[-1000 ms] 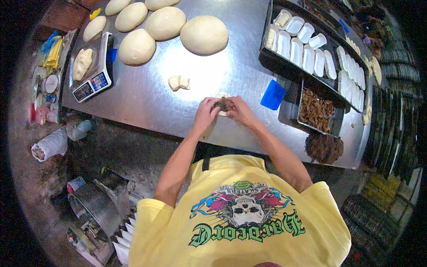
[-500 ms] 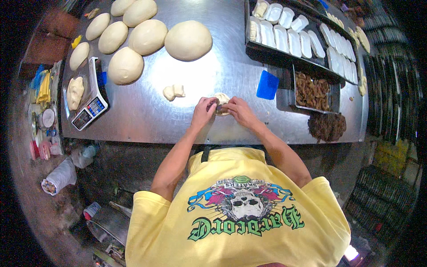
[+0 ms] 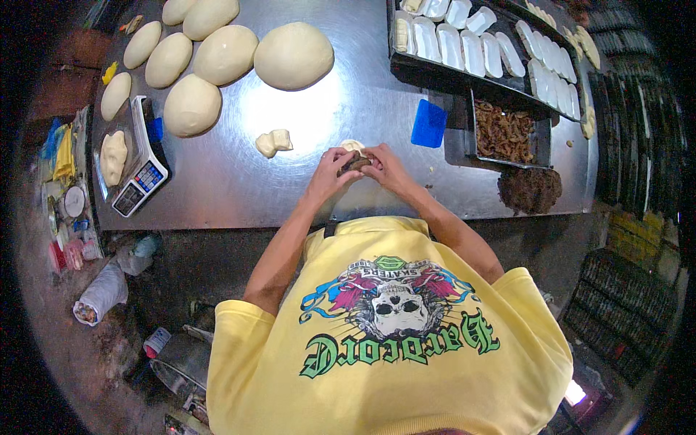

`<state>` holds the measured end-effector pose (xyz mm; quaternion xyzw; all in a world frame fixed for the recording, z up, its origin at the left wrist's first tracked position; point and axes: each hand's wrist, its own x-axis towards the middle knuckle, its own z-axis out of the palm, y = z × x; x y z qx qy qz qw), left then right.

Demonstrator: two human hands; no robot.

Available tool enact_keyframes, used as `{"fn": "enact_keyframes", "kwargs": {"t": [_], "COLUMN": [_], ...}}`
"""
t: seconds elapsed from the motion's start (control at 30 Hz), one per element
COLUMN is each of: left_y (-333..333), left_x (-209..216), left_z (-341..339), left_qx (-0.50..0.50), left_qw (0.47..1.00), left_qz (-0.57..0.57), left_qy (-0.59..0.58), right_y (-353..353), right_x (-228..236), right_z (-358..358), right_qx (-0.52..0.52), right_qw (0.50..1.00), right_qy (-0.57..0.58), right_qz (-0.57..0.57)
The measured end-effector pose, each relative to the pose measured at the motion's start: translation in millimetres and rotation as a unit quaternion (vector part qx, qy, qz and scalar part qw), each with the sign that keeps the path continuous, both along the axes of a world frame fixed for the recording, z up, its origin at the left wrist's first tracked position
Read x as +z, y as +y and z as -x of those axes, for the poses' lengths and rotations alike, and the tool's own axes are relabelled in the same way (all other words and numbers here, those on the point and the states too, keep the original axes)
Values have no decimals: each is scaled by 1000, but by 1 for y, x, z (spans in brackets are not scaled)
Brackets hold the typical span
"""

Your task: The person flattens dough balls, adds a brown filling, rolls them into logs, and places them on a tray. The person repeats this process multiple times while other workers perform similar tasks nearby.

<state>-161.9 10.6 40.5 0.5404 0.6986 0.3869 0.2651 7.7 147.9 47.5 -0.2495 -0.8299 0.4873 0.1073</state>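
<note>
Near the front of the steel table (image 3: 239,185), my left hand (image 3: 330,171) and my right hand (image 3: 387,168) meet with fingers curled. Between their fingertips they grip a lump of dark brown filling (image 3: 353,164). A flattened pale piece of dough (image 3: 353,145) shows just beyond the fingers, its near part hidden by them. To the left of my hands lies a small lump of dough (image 3: 274,143), pinched into joined parts.
Several large dough balls (image 3: 293,56) sit at the back left, beside a digital scale (image 3: 145,174) holding dough. A blue scraper (image 3: 429,123) lies right of centre. Farther right are a metal tray of brown strips (image 3: 502,132), a dark brown mound (image 3: 531,190) and a black tray of white paper molds (image 3: 449,49).
My hands have drawn closer together, and the dark filling now shows more between the fingers, on the near side of the dough. The whole view has shifted slightly.
</note>
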Motion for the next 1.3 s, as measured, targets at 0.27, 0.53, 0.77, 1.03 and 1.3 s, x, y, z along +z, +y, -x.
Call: {"fn": "enact_keyframes", "kwargs": {"t": [0.27,0.53,0.77,1.03,1.3], "left_y": [-10,-9,-8,7,4], "left_x": [-4,-7,-16,-41,-46], "left_z": [-17,-12,-1,12,20], "left_qx": [67,53,44,95,148], "left_qw": [998,991,992,990,947], "left_qz": [-14,-30,-57,3,120], "left_qy": [2,116,107,107,260], "right_y": [7,12,21,35,23], "right_x": [-15,-13,-11,-30,-25], "right_z": [-1,3,5,15,17], "right_qx": [112,79,51,-84,-155], "right_qw": [985,976,997,988,956], "right_qy": [25,61,39,-46,-169], "right_qz": [-132,-194,-41,124,-184]}}
